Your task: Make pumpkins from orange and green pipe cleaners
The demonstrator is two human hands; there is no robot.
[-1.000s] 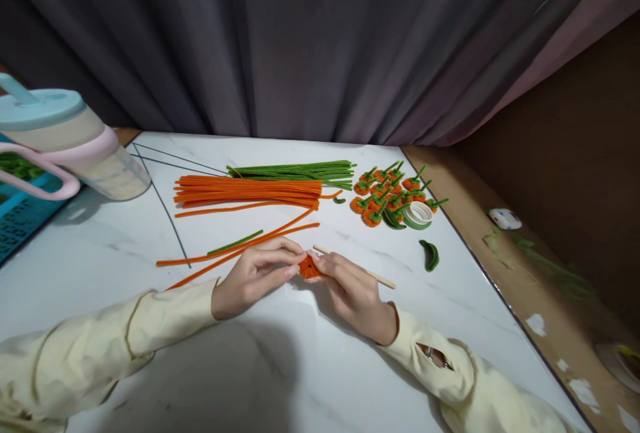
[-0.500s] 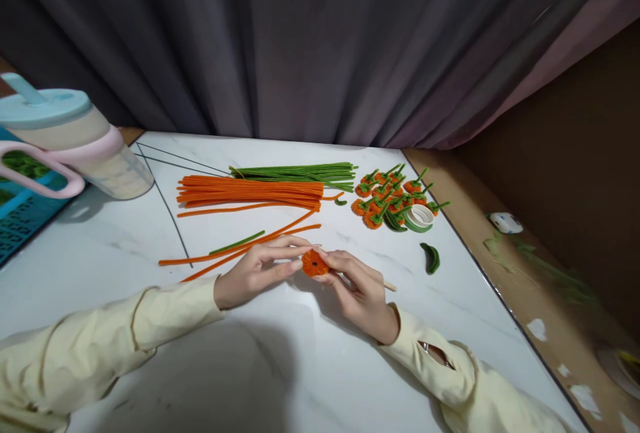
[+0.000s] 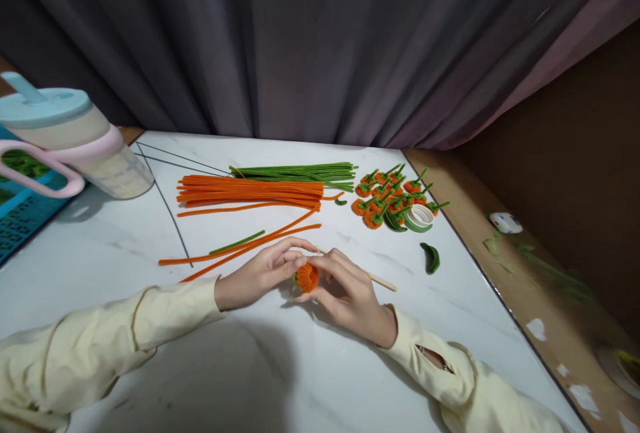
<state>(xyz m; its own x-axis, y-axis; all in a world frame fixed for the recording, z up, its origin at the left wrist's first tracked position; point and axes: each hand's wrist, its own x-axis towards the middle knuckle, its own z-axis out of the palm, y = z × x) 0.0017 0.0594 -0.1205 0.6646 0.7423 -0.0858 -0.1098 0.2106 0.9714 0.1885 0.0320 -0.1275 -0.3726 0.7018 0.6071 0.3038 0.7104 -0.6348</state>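
Observation:
A small orange pipe-cleaner pumpkin [image 3: 308,278], with a bit of green at its left side, is between my hands above the table. My right hand [image 3: 353,293] pinches it between thumb and fingers. From the left, my left hand [image 3: 265,273] has its thumb and bent fingers against the pumpkin near the green part. Beneath my right hand passes a thin wooden stick [image 3: 383,282], its middle hidden. Loose orange pipe cleaners [image 3: 240,254] and a short green pipe cleaner [image 3: 237,242] lie just beyond my left hand.
Farther back are an orange pipe-cleaner bundle [image 3: 250,191] and a green one [image 3: 295,172]. Several finished pumpkins [image 3: 373,218] cluster at right beside a tape roll [image 3: 420,218] and a curled green piece [image 3: 430,258]. A tumbler [image 3: 115,160] and blue basket [image 3: 30,226] stand left.
The pumpkin has been turned, so its hollowed side faces right and green shows at its left. It sits slightly lower. More of the wooden stick shows.

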